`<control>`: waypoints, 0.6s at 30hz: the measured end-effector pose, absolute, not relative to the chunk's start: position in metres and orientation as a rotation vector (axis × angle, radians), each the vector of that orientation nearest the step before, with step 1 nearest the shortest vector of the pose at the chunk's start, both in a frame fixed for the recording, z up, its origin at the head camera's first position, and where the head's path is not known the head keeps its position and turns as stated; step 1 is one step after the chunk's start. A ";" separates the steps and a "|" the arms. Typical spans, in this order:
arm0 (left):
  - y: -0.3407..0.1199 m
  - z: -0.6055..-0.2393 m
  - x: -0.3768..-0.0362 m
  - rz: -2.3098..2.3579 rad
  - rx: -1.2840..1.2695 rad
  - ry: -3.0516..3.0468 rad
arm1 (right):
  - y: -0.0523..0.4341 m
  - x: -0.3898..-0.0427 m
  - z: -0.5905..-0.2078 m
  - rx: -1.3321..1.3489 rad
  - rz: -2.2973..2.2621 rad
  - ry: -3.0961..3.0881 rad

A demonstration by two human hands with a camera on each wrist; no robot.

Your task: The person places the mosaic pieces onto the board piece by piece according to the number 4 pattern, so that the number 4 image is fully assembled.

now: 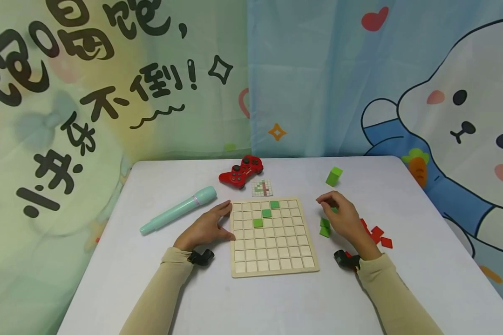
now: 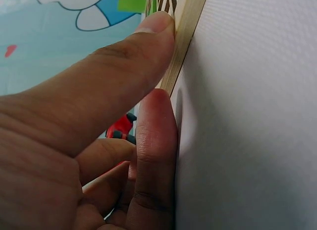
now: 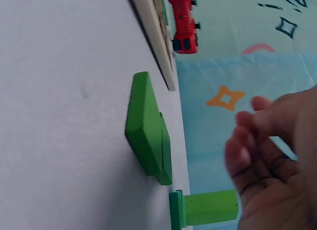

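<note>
A square wooden grid board [image 1: 272,237] lies on the table with green tiles [image 1: 266,213] set diagonally in three of its cells. My left hand [image 1: 207,227] rests against the board's left edge, its thumb and fingertips touching the wood; the left wrist view shows the thumb on the board's side [image 2: 185,39]. To the right of the board, my right hand [image 1: 339,216] hovers above loose green tiles [image 3: 143,123], fingers loosely bent. Nothing shows between those fingertips in the right wrist view. Part of another green tile peeks out beneath this hand.
Red tiles [image 1: 376,234] lie scattered beside the right wrist. A green block stack [image 1: 334,177] stands farther back. Behind the board are a small pattern card [image 1: 261,188] and a red game controller [image 1: 241,172]. A mint-green tube [image 1: 179,211] lies at the left.
</note>
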State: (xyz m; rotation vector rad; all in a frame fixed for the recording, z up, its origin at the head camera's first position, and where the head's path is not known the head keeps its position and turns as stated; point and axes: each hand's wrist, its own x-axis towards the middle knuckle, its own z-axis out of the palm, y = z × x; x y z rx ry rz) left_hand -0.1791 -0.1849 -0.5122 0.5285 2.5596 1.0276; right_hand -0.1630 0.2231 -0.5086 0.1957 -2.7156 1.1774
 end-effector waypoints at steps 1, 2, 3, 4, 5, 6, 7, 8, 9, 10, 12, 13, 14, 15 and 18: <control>-0.185 -0.513 -0.179 1.029 0.526 2.558 | 0.225 -0.163 -0.511 0.185 1.171 -2.731; -0.185 -0.513 -0.179 1.031 0.527 2.559 | 0.226 -0.162 -0.512 0.180 1.167 -2.747; -0.185 -0.514 -0.179 1.034 0.527 2.558 | 0.228 -0.162 -0.514 0.173 1.160 -2.766; -0.185 -0.514 -0.179 1.038 0.528 2.556 | 0.229 -0.161 -0.516 0.174 1.146 -2.790; -0.185 -0.514 -0.179 1.042 0.528 2.554 | 0.232 -0.161 -0.517 0.181 1.131 -2.814; -0.185 -0.514 -0.179 1.045 0.527 2.550 | 0.234 -0.160 -0.519 0.192 1.112 -2.840; -0.185 -0.514 -0.179 1.047 0.527 2.549 | 0.236 -0.159 -0.521 0.210 1.093 -2.863; -0.184 -0.514 -0.179 1.049 0.525 2.545 | 0.238 -0.159 -0.522 0.238 1.078 -2.879; -0.184 -0.514 -0.178 1.050 0.524 2.542 | 0.241 -0.158 -0.524 0.270 1.063 -2.895; -0.184 -0.514 -0.178 1.050 0.524 2.542 | 0.243 -0.158 -0.525 0.312 1.050 -2.907; -0.184 -0.514 -0.178 1.045 0.525 2.543 | 0.247 -0.158 -0.525 0.394 1.036 -2.919; -0.183 -0.514 -0.178 1.044 0.524 2.541 | 0.249 -0.158 -0.525 0.436 1.029 -2.923; -0.184 -0.513 -0.178 1.040 0.524 2.542 | 0.251 -0.158 -0.525 0.474 1.028 -2.926; -0.184 -0.513 -0.178 1.037 0.523 2.544 | 0.252 -0.159 -0.524 0.501 1.031 -2.935; -0.185 -0.512 -0.179 1.025 0.527 2.552 | 0.255 -0.158 -0.521 0.580 1.025 -2.957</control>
